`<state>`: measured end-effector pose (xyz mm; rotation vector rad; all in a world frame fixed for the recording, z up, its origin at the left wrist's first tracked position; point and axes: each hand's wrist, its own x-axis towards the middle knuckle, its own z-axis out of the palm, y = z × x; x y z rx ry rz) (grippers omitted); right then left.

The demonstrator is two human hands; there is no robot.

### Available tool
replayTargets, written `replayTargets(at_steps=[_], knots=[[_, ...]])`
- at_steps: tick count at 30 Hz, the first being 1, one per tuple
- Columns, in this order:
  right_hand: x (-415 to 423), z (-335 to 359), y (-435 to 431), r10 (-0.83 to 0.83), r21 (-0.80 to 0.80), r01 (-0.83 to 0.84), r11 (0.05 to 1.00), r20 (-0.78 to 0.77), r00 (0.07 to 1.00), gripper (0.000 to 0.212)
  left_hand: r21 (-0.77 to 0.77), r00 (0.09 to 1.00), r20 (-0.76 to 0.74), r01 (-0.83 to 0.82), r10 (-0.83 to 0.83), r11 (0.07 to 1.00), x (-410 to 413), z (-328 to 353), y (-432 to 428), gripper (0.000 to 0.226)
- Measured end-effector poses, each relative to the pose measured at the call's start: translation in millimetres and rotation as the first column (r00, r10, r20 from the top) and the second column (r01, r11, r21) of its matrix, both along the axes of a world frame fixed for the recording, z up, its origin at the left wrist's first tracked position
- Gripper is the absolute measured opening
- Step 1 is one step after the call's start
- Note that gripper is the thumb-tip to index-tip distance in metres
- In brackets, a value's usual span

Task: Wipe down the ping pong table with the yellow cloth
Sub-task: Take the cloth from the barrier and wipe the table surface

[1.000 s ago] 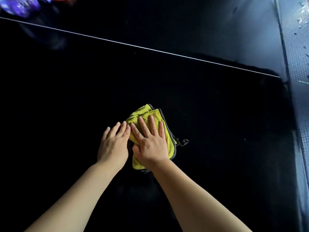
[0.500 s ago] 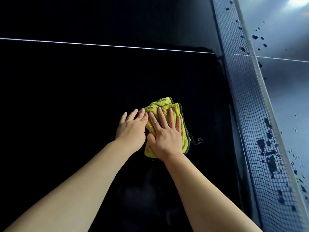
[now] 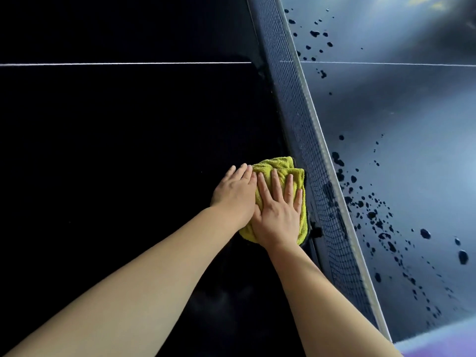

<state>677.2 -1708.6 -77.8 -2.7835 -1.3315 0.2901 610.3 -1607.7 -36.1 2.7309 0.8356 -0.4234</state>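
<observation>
Your ping pong table (image 3: 128, 150) looks dark and unmarked on the side under your fingers. In the last second your stroke has carried you across it. The net (image 3: 296, 99), which stood well to the right of your fingers, now runs just beside your right little finger.

The yellow cloth (image 3: 273, 166) has travelled with you and lies folded under your right hand (image 3: 279, 212), its right edge at the foot of the net. That hand's fingers are straight and slightly spread, pressing flat. Your left hand (image 3: 235, 194) lies alongside, fingers straight and together, tips on the cloth's left edge.

Beyond the net, right of your fingertips, dark drops (image 3: 371, 215) spot the other half. I judge this pass has run out of room and that spotted half is yet to be wiped.
</observation>
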Motion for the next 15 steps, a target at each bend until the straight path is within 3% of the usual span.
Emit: replayTargets(at_steps=[9,15], knots=[[-54,10,-31,-0.105,-0.075,0.100,0.992,-0.066,0.992,0.079,0.093,0.976,-0.107,0.201,-0.191,0.975,-51,-1,-21,0.057],[-135,17,-14,-0.078,-0.126,0.068,0.990,-0.075,0.994,0.075,0.133,0.967,-0.156,0.221,-0.200,0.966,-132,4,-8,0.057]])
